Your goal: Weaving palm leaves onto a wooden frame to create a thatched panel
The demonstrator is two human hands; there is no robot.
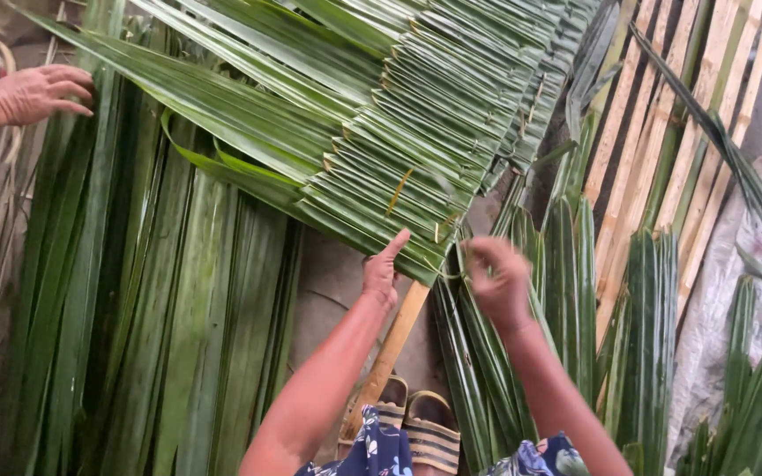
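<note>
Pressing on the folded leaf panel (416, 132), the left hand (382, 269) is open, fingers extended; the right hand (497, 282), just beside it, pinches a thin strip (451, 275).

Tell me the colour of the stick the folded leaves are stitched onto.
Pale tan wooden stick, head view.

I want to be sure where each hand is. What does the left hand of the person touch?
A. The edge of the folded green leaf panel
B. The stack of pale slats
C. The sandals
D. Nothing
A: the left hand presses its fingers against the lower edge of the folded leaf panel.
</note>
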